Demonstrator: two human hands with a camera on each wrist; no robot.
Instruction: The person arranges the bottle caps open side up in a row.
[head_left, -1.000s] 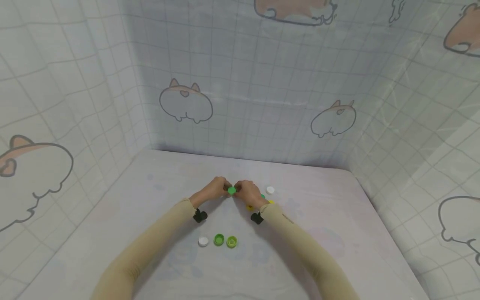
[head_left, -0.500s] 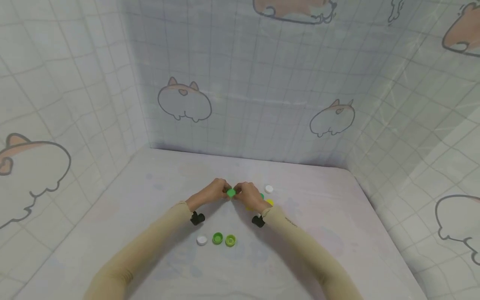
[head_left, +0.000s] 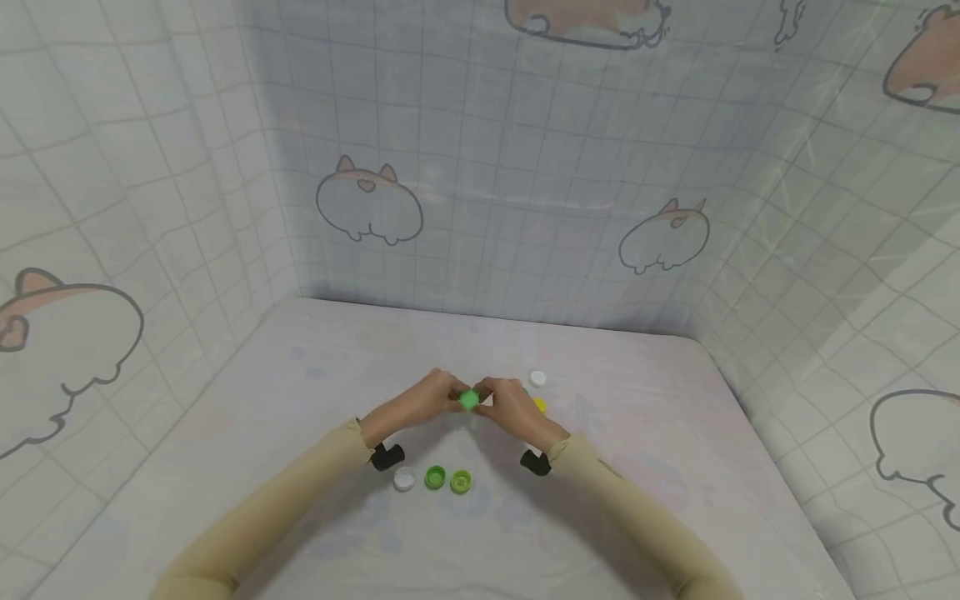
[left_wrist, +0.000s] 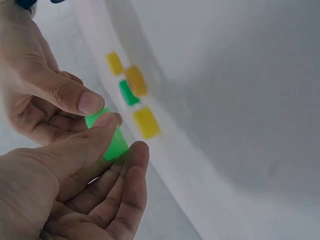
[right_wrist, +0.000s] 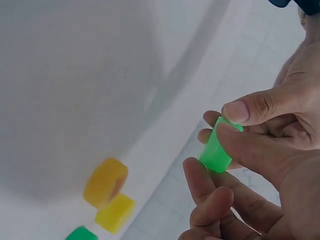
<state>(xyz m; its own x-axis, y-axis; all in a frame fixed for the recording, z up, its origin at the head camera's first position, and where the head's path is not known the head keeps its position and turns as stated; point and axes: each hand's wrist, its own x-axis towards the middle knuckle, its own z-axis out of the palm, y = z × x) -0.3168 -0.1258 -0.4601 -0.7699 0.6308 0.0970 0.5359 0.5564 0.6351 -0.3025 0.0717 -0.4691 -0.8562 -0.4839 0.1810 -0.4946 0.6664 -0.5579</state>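
Note:
A small bright green plastic cap (head_left: 469,400) is pinched between both hands above the table, its side showing in the left wrist view. My left hand (head_left: 420,403) holds it from the left with thumb and fingers. From the other side my right hand (head_left: 519,412) pinches it, the thumb on its wall in the right wrist view. Fingertips hide parts of the cap. Beyond the right hand lie a white cap (head_left: 537,378) and a yellow cap (head_left: 540,405). An orange-yellow cap (left_wrist: 136,80) and a darker green cap (left_wrist: 128,93) show in the left wrist view.
Nearer the body, a white cap (head_left: 404,479), a green cap (head_left: 435,477) and a lime cap (head_left: 461,482) lie in a row on the pale table cover (head_left: 337,350). Sheets with a grid print and cartoon animals (head_left: 370,204) hang around the table.
Both hands have come toward the body with the bright green cap and appear higher above the table. The forearms have spread a little. The loose caps have stayed in place.

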